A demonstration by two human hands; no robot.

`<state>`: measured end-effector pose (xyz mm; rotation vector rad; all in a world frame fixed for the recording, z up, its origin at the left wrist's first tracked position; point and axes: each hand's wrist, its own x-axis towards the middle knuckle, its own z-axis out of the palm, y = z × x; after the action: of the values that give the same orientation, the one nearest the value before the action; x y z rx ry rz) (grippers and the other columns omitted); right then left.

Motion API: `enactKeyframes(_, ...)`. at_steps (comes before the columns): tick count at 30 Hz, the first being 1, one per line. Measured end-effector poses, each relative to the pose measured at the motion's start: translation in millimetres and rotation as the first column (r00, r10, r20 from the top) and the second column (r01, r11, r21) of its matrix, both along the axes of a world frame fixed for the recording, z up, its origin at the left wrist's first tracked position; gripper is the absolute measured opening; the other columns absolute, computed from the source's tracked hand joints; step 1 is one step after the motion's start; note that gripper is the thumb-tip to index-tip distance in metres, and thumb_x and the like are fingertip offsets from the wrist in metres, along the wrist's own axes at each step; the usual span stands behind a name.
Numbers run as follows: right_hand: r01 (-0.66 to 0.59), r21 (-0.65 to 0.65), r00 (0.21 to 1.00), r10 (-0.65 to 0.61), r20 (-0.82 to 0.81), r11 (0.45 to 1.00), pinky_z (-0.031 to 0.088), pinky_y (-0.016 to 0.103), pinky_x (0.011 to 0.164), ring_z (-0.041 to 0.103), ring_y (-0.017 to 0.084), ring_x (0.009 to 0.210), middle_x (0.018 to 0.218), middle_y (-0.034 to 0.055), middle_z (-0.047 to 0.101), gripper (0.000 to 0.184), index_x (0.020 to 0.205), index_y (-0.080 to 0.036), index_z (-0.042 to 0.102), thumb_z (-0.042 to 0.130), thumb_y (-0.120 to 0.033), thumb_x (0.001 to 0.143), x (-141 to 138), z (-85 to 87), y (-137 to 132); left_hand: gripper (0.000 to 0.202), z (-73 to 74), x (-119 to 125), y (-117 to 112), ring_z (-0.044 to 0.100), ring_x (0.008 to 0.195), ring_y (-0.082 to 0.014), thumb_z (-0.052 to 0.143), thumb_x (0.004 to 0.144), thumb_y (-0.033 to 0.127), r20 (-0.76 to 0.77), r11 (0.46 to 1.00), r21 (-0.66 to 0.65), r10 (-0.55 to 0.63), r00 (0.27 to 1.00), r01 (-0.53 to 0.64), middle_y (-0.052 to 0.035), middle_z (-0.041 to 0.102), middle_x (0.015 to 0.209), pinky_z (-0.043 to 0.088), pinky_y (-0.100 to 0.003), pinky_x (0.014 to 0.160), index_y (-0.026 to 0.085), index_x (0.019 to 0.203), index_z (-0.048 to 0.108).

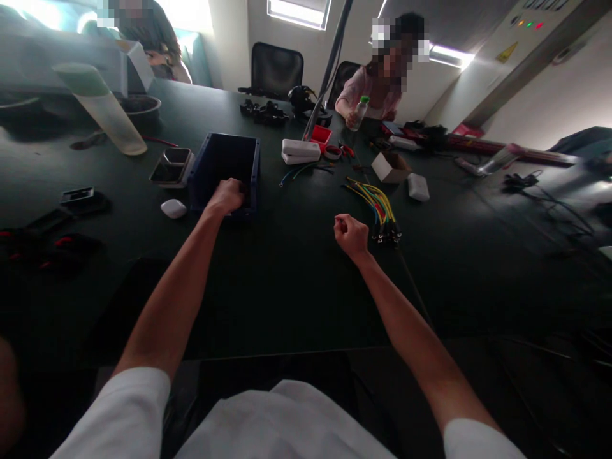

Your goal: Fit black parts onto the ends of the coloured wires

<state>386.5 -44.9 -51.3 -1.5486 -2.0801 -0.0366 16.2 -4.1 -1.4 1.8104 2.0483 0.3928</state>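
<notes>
At eleven o'clock, the left hand [228, 194] dips into a blue bin [234, 146].
I can't tell its grip; at one, the right hand [352, 236] curls fist-like beside wires [381, 205].

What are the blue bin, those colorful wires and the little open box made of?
Blue bin: probably molded plastic, given its smooth, faint sheen. Colorful wires: likely plastic insulation, bright and smooth; their ring terminals glint like metal. Open box: seemingly matte cardboard, white outside with brown showing inside.
</notes>
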Motion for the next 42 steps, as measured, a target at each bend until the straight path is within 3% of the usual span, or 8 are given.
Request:
enactKeyframes(9,-0.031,-0.011,0.996,0.032,0.083,0.999,0.045,0.030,0.075,0.066,0.022,0.079,0.093,0.0092,0.072,0.026,0.104,-0.017,0.064,0.044,-0.026,0.090,-2,-3.3,-1,0.035,4.6,0,-3,0.066,0.093,-0.0274,0.054,0.072,0.022,0.079,0.999,0.046,0.006,0.997,-0.009,-0.0133,0.071,0.100,0.052,-0.030,0.077,0.013,0.100,0.072)
enactKeyframes(15,0.003,-0.038,0.996,0.001,0.087,0.999,0.044,0.031,0.075,0.067,0.023,0.082,0.093,0.0091,0.072,0.025,0.104,-0.018,0.064,0.045,-0.025,0.089,-15,0.7,8,0.035,0.7,-6,-3,0.066,0.097,-0.0245,0.058,0.068,0.020,0.185,0.990,0.141,-0.021,0.983,-0.005,-0.0105,0.072,0.100,0.052,-0.028,0.083,0.014,0.100,0.072)
enactKeyframes(20,0.081,-0.123,0.995,-0.072,0.076,0.989,0.045,0.033,0.071,0.067,0.026,0.081,0.086,0.0092,0.073,0.027,0.104,-0.020,0.066,0.046,-0.033,0.092,-43,5.8,38,0.038,-4.2,-9,-1,0.065,0.096,-0.0231,0.058,0.066,0.013,0.148,0.987,0.161,-0.035,0.988,0.011,-0.0086,0.071,0.104,0.053,-0.028,0.087,0.014,0.101,0.072)
enactKeyframes(25,0.105,-0.182,0.993,-0.093,0.071,0.978,0.047,0.035,0.077,0.067,0.028,0.091,0.094,0.0129,0.073,0.031,0.106,-0.019,0.067,0.047,-0.039,0.093,-78,11.7,77,0.039,-9.7,-9,2,0.065,0.098,-0.0228,0.058,0.067,0.012,0.088,0.989,0.145,-0.042,0.995,0.029,-0.0082,0.071,0.105,0.054,-0.028,0.086,0.016,0.104,0.071)
enactKeyframes(33,0.001,-0.197,0.993,0.022,0.114,0.980,0.049,0.040,0.087,0.066,0.029,0.102,0.106,0.0121,0.072,0.029,0.116,-0.022,0.064,0.049,-0.030,0.092,-128,27.9,130,0.031,-12.1,-7,3,0.066,0.097,-0.0233,0.061,0.071,0.013,0.075,0.991,0.135,-0.018,0.997,0.008,-0.0087,0.071,0.102,0.054,-0.031,0.085,0.018,0.099,0.072)
enactKeyframes(38,0.038,-0.356,0.991,0.010,0.132,0.934,0.049,0.043,0.089,0.065,0.032,0.106,0.110,0.0159,0.070,0.034,0.103,-0.018,0.071,0.051,-0.043,0.092,-158,30.7,156,0.028,-7.8,-6,0,0.067,0.095,-0.0255,0.061,0.072,0.013,0.084,0.991,0.131,-0.002,0.997,-0.008,-0.0102,0.071,0.100,0.055,-0.034,0.083,0.018,0.098,0.073)
enactKeyframes(42,0.107,-0.429,0.992,-0.068,0.105,0.897,0.049,0.044,0.092,0.063,0.033,0.111,0.117,0.0209,0.066,0.045,0.109,-0.011,0.069,0.052,-0.049,0.091,-174,28.3,169,0.029,-7.4,-5,0,0.067,0.096,-0.0244,0.062,0.072,0.013,0.086,0.992,0.130,-0.006,0.996,-0.005,-0.0103,0.071,0.102,0.054,-0.033,0.086,0.017,0.099,0.073)
